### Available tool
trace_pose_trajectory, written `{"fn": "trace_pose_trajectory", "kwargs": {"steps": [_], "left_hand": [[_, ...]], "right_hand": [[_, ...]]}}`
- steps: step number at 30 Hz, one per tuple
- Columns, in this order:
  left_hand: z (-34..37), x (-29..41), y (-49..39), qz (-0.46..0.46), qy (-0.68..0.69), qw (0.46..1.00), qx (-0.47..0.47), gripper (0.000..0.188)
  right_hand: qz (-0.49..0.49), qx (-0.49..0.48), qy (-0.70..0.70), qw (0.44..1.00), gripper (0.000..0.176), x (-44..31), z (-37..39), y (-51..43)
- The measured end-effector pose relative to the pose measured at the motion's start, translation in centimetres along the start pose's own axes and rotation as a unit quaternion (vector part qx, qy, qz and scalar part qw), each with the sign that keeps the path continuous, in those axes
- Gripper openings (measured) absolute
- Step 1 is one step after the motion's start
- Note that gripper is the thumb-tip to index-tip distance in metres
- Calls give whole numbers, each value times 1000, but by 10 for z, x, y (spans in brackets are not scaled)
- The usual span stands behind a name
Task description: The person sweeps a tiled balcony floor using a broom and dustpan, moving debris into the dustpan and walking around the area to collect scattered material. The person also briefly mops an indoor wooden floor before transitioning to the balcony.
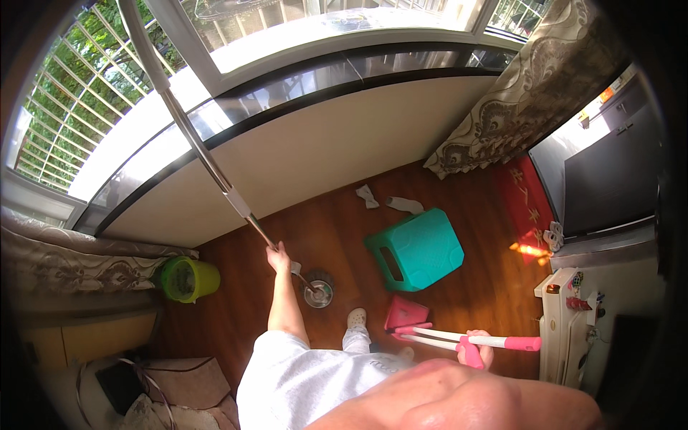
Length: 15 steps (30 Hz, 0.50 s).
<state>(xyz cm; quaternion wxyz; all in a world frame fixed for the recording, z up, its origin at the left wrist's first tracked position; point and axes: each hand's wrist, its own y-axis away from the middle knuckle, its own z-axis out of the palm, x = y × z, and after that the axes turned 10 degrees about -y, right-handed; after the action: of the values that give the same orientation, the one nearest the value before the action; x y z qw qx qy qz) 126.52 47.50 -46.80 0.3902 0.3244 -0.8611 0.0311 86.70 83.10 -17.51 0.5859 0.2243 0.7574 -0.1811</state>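
Observation:
My left hand (278, 258) grips the metal pole of a mop (193, 134), which slants from the upper left down to the floor. Its round metal head (318, 294) with dark strands rests on the wooden floor. My right hand (480, 349) holds two white handles with pink ends together, a broom and dustpan set. The pink dustpan (407, 313) is low beside my foot; the broom's bristles are mostly hidden. Ahead of the dustpan lies a teal plastic stool (424, 252), apparently on its side.
Two white socks (368, 196) (404, 205) lie near the wall. A green bucket (196, 278) stands by the left curtain (80, 269). On the right are a red mat (520, 201), a dark cabinet (613, 166) and a white piece of furniture (560, 328). A window ledge (301, 88) runs across ahead.

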Motion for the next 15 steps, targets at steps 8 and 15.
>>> {"fn": "trace_pose_trajectory", "kwargs": {"steps": [8, 15], "left_hand": [[-3, 23, 19, 60, 12, 998, -26, 27], [34, 12, -25, 65, -49, 996, -36, 41]], "right_hand": [[-33, 1, 8, 999, 29, -1, 10, -14], [-88, -2, 106, 990, 32, -20, 13, -12]]}}
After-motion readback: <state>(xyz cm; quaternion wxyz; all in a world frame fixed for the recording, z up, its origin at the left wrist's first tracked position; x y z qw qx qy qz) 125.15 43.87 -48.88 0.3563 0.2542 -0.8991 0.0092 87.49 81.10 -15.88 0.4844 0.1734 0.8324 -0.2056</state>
